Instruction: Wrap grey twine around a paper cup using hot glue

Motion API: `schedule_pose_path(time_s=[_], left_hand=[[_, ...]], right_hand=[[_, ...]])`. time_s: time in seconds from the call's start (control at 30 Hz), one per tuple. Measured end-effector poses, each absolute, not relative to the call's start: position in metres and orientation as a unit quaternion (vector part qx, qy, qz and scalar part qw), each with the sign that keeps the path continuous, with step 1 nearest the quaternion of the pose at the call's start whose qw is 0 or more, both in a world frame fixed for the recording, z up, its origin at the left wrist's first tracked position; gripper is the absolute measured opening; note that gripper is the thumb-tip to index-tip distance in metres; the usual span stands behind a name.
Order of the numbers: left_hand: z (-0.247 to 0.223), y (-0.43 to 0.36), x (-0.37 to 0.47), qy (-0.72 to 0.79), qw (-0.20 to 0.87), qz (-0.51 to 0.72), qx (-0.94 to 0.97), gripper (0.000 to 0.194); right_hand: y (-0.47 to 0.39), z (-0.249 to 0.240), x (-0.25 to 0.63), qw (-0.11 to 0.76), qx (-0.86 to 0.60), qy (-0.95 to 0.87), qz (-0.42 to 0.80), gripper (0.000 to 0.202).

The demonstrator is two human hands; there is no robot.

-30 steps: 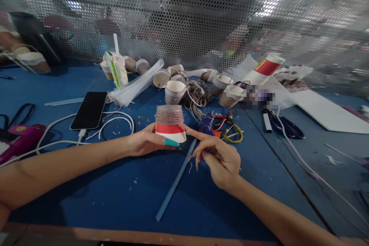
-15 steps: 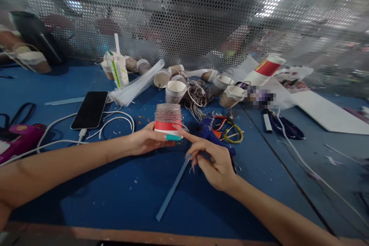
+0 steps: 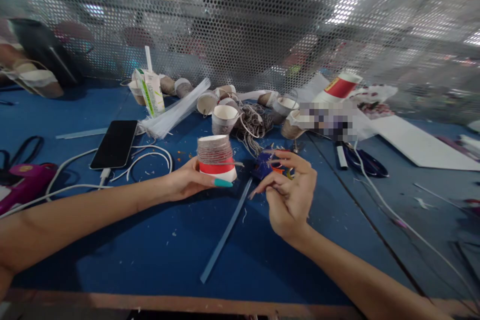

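My left hand (image 3: 191,178) is closed around the lower part of a paper cup (image 3: 216,166), its teal-nailed thumb across the near side. Grey-brown yarn (image 3: 215,150) is wound round the upper half of the cup; red and white show below, and a short end sticks out at the right. To the right of the cup, my right hand (image 3: 292,192) hovers with its fingers apart and nothing visible in them. Behind its fingers lies a blue glue gun (image 3: 261,165), partly hidden. A translucent glue stick (image 3: 227,232) lies on the table between my hands.
Several yarn-wrapped cups (image 3: 225,119) and a heap of loose yarn (image 3: 255,122) stand at the back before a perforated metal screen (image 3: 240,25). At left are a phone (image 3: 114,144) with a white cable and a magenta glue gun (image 3: 32,182). Scissors (image 3: 365,161) lie at right.
My right hand has drawn back from the cup to the right, and its fingers have spread. My left hand still holds the cup, now slightly tilted.
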State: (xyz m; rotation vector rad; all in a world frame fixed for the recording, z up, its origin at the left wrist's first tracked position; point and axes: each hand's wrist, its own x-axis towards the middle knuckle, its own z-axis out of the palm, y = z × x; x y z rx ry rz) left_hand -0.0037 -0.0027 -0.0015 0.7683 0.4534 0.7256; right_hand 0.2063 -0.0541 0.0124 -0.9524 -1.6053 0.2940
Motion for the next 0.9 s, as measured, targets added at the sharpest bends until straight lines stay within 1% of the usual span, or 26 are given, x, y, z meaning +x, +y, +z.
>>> schedule_pose_path(time_s=[0.07,0.13,0.2,0.3,0.43,0.53,0.6,0.67,0.73,0.8,0.9], left_hand=[[0.0,-0.003,-0.003,0.22,0.838,0.347,0.358,0.053],[0.002,-0.003,-0.003,0.235,0.835,0.353,0.35,0.051],[0.003,-0.004,-0.002,0.252,0.832,0.358,0.34,0.047],[0.003,-0.004,0.001,0.268,0.825,0.377,0.325,0.043],[0.001,-0.003,0.003,0.283,0.806,0.421,0.306,0.042],[0.0,-0.001,0.003,0.285,0.805,0.427,0.298,0.044],[0.001,-0.001,0.003,0.287,0.805,0.424,0.298,0.045],[0.001,-0.001,0.002,0.288,0.805,0.422,0.302,0.045],[0.001,-0.002,0.002,0.286,0.805,0.42,0.306,0.045],[0.001,-0.002,0.002,0.284,0.808,0.417,0.305,0.045],[0.001,-0.001,0.001,0.285,0.813,0.409,0.3,0.041]], right_hand=[[-0.054,0.013,0.206,0.545,-0.423,-0.699,0.188,0.04],[-0.054,0.013,0.207,0.506,-0.413,-0.732,0.193,0.031],[-0.055,0.012,0.21,0.499,-0.405,-0.751,0.151,0.025],[-0.056,0.012,0.213,0.51,-0.418,-0.748,0.079,0.022],[-0.054,0.021,0.211,0.473,-0.449,-0.757,0.035,0.02],[-0.051,0.027,0.208,0.38,-0.533,-0.754,-0.054,0.02],[-0.049,0.03,0.206,0.284,-0.603,-0.731,-0.147,0.025],[-0.049,0.031,0.206,0.188,-0.656,-0.703,-0.202,0.031],[-0.049,0.033,0.207,0.098,-0.701,-0.676,-0.205,0.034],[-0.05,0.036,0.208,0.026,-0.729,-0.66,-0.18,0.036],[-0.05,0.044,0.211,-0.022,-0.732,-0.668,-0.133,0.037]])
